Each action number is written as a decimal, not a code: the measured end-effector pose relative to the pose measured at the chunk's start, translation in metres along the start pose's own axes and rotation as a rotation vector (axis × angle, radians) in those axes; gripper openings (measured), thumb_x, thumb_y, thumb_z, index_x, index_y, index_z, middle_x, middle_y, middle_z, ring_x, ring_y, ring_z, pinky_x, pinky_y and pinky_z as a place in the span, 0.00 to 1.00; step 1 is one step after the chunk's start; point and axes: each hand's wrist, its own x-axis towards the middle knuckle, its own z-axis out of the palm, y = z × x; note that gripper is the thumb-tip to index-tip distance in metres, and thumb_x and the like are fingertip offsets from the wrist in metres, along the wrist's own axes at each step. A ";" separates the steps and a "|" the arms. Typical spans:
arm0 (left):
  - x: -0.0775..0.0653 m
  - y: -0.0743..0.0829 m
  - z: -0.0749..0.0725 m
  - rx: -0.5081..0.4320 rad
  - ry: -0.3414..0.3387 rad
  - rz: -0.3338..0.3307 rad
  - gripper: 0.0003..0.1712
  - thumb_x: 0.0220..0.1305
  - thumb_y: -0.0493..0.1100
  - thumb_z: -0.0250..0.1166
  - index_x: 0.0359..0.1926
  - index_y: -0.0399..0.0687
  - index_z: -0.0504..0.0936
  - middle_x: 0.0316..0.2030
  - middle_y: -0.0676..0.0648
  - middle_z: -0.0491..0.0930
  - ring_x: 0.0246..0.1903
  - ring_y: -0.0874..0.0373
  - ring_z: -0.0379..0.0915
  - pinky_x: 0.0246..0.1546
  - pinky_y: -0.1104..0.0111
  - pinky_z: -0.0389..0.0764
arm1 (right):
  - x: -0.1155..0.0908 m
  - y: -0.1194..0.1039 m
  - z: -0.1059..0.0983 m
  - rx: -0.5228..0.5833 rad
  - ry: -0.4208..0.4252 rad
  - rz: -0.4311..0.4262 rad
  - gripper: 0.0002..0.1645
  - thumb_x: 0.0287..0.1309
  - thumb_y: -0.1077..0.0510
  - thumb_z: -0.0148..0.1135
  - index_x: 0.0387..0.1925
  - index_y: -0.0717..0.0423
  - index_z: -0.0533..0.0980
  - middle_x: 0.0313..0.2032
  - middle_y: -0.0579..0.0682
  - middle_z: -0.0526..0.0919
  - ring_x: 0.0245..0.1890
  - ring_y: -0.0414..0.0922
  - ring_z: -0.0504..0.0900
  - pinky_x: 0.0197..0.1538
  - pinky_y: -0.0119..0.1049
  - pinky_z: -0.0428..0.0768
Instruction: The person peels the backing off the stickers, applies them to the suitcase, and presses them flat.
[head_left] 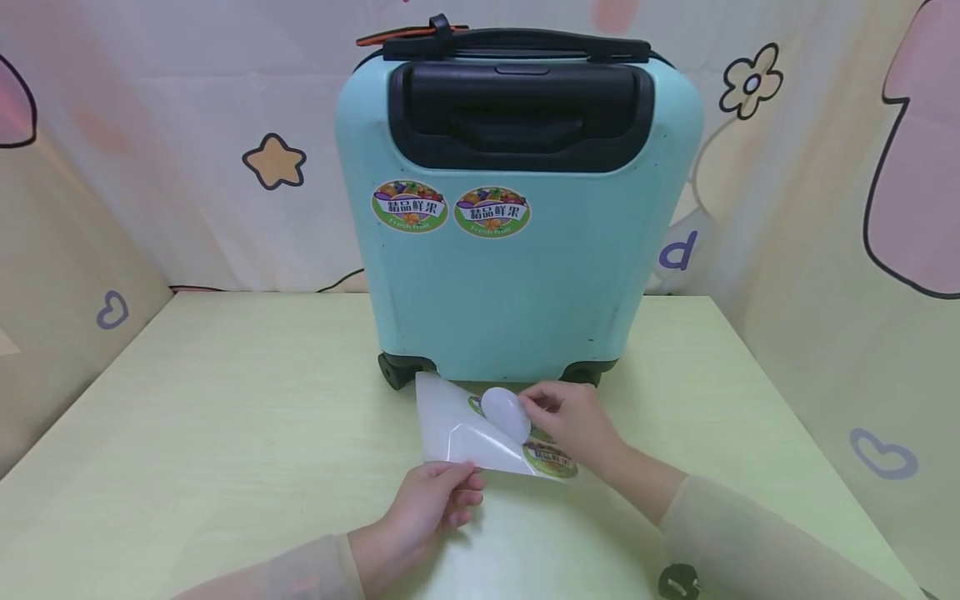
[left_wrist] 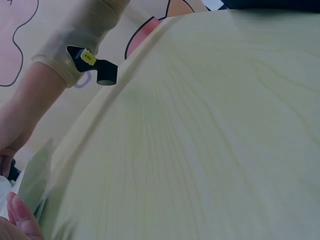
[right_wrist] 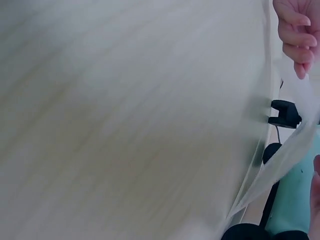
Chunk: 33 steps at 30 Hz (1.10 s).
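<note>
My left hand (head_left: 431, 507) holds the near edge of a white sticker sheet (head_left: 448, 421) between thumb and fingers, tilted above the table. Printed oval fruit stickers (head_left: 550, 459) show on the sheet's right part. With thumb and forefinger, my right hand (head_left: 576, 418) pinches the edge of an oval sticker (head_left: 506, 414) whose pale back faces up; whether it still touches the sheet is hard to tell. A light blue suitcase (head_left: 540, 275) stands upright behind, bearing two oval fruit stickers (head_left: 409, 207) side by side. In the right wrist view the sheet (right_wrist: 285, 160) appears edge-on.
Pale wood-grain table (head_left: 225, 433) lies under everything. The suitcase's black wheels (head_left: 397, 370) rest on it, close behind the sheet. A black handle (head_left: 517, 43) tops the suitcase, with a tag strapped on. Printed cloth (head_left: 187, 167) hangs behind and at both sides.
</note>
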 end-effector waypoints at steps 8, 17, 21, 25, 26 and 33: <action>-0.001 -0.001 -0.002 -0.020 0.005 -0.006 0.14 0.66 0.39 0.55 0.43 0.29 0.76 0.26 0.52 0.79 0.24 0.67 0.75 0.23 0.77 0.75 | 0.000 0.003 -0.005 0.025 -0.003 0.107 0.04 0.54 0.64 0.64 0.32 0.59 0.83 0.30 0.49 0.85 0.30 0.41 0.83 0.35 0.32 0.80; 0.000 -0.001 -0.004 -0.014 -0.019 -0.030 0.15 0.65 0.38 0.54 0.45 0.27 0.75 0.26 0.51 0.79 0.23 0.68 0.75 0.23 0.77 0.75 | -0.002 -0.001 -0.006 0.022 -0.003 0.093 0.04 0.54 0.64 0.64 0.32 0.59 0.83 0.30 0.48 0.85 0.29 0.40 0.82 0.34 0.31 0.80; -0.002 -0.001 -0.008 0.036 -0.047 -0.065 0.18 0.64 0.39 0.55 0.48 0.26 0.74 0.27 0.51 0.79 0.24 0.66 0.76 0.25 0.75 0.76 | -0.002 -0.002 -0.008 0.001 0.006 0.070 0.04 0.53 0.65 0.64 0.32 0.59 0.83 0.30 0.48 0.85 0.28 0.39 0.82 0.34 0.31 0.80; -0.005 0.005 -0.012 0.055 -0.063 -0.108 0.20 0.65 0.41 0.55 0.51 0.28 0.73 0.29 0.49 0.80 0.25 0.65 0.77 0.26 0.74 0.77 | -0.002 -0.003 -0.009 -0.023 0.016 0.023 0.04 0.53 0.65 0.64 0.31 0.59 0.83 0.30 0.47 0.85 0.27 0.38 0.81 0.32 0.30 0.79; -0.005 0.007 -0.012 0.054 -0.064 -0.114 0.20 0.65 0.41 0.55 0.51 0.28 0.73 0.29 0.49 0.80 0.26 0.65 0.77 0.26 0.74 0.77 | -0.003 -0.004 -0.009 -0.027 0.019 0.006 0.04 0.53 0.65 0.64 0.31 0.59 0.83 0.29 0.47 0.85 0.27 0.38 0.81 0.32 0.30 0.79; -0.005 0.030 -0.012 0.070 -0.067 -0.094 0.22 0.67 0.43 0.52 0.52 0.29 0.74 0.30 0.49 0.80 0.28 0.64 0.78 0.29 0.74 0.77 | -0.002 -0.007 -0.013 -0.051 0.039 -0.108 0.03 0.52 0.66 0.65 0.30 0.59 0.83 0.29 0.47 0.84 0.26 0.36 0.80 0.31 0.29 0.79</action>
